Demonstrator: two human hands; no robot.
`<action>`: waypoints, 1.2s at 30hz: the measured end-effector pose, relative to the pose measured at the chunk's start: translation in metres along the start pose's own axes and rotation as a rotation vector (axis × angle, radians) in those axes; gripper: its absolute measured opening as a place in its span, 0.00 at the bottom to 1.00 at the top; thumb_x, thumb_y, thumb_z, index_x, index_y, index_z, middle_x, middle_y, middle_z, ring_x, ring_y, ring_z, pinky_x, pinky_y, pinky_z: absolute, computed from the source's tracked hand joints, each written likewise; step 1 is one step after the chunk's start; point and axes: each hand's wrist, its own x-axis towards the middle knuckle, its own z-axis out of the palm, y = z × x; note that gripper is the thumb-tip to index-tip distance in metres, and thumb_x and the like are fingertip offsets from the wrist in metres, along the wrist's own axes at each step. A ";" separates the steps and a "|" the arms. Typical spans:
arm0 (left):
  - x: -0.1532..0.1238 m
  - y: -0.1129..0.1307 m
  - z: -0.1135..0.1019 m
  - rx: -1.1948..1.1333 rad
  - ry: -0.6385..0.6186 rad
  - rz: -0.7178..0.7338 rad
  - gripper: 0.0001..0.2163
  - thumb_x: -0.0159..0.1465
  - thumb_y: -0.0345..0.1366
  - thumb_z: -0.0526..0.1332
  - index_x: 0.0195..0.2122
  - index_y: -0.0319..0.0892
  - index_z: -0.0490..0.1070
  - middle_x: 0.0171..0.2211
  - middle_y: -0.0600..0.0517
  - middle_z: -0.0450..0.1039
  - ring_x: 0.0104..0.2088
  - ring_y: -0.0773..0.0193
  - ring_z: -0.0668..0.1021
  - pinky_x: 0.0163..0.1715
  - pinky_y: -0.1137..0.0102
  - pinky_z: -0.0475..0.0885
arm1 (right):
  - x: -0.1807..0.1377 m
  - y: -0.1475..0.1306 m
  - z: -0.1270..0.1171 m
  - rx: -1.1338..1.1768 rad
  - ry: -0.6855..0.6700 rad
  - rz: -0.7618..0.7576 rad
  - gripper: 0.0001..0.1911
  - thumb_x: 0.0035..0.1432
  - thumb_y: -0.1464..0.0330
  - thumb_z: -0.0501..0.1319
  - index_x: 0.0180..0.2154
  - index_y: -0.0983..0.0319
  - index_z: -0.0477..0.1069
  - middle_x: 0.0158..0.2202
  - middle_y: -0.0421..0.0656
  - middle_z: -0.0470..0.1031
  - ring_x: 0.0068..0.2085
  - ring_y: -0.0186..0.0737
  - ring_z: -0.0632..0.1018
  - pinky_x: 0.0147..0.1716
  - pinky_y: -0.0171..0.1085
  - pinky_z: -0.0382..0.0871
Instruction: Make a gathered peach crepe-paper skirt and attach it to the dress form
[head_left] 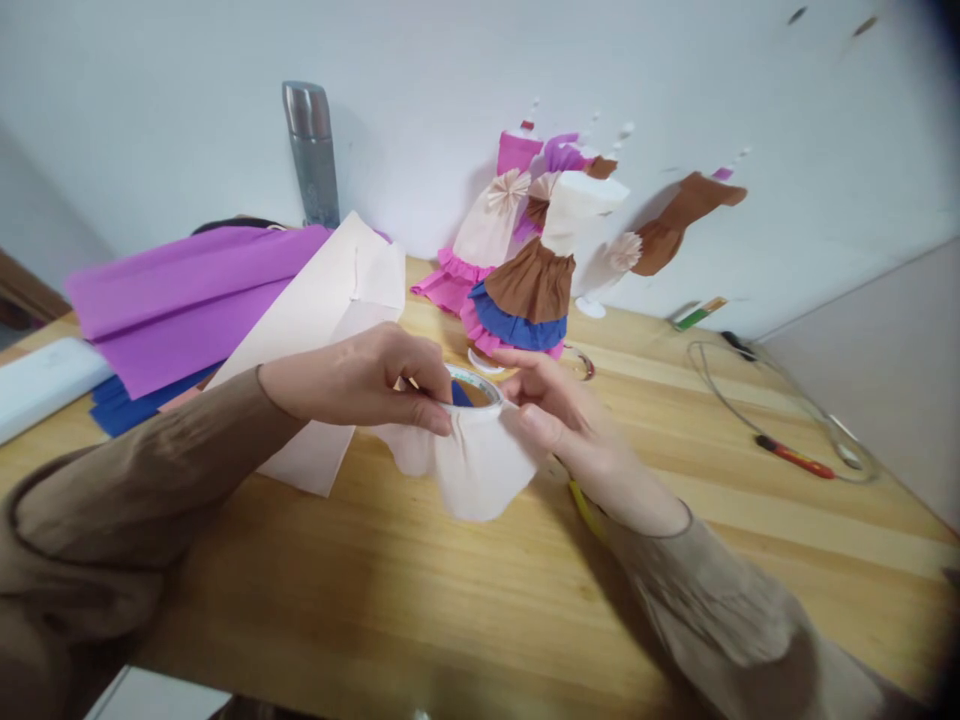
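Between my hands is a roll of tape, its ring tilted toward me, with a pale cream strip of crepe paper hanging in folds from its near rim. My left hand pinches the paper's top edge against the rim, thumb in front. On the other side, my right hand grips the roll and the paper, thumb to the front and fingers partly hidden behind. Beneath my right wrist lies a yellow-handled tool, mostly covered, its kind unclear. Close behind the roll stands a small dress form in white, brown, blue and pink paper.
Cream paper sheets overlap purple paper and blue paper on the left. A steel thermos stands by the wall. More dressed forms, one in brown, line the back. A red-and-black-handled corded tool lies right.
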 end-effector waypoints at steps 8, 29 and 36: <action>-0.001 -0.006 -0.001 0.293 0.140 0.061 0.11 0.59 0.35 0.64 0.20 0.39 0.71 0.19 0.54 0.65 0.23 0.71 0.66 0.25 0.73 0.61 | -0.012 -0.017 0.005 -0.211 0.194 0.012 0.10 0.55 0.63 0.62 0.27 0.62 0.68 0.21 0.38 0.66 0.21 0.30 0.64 0.19 0.31 0.56; 0.003 -0.006 0.021 0.443 0.059 0.234 0.17 0.66 0.41 0.57 0.22 0.40 0.66 0.19 0.53 0.65 0.27 0.66 0.66 0.30 0.71 0.60 | -0.016 -0.026 0.006 -0.608 0.024 -0.232 0.07 0.58 0.70 0.60 0.26 0.60 0.68 0.23 0.40 0.72 0.25 0.36 0.73 0.25 0.35 0.66; 0.001 -0.004 0.023 0.493 0.125 0.231 0.18 0.67 0.43 0.56 0.23 0.40 0.69 0.20 0.52 0.66 0.28 0.65 0.68 0.30 0.71 0.62 | -0.018 -0.026 0.012 -0.649 0.145 -0.293 0.08 0.56 0.74 0.59 0.26 0.61 0.69 0.21 0.39 0.69 0.23 0.33 0.70 0.23 0.34 0.63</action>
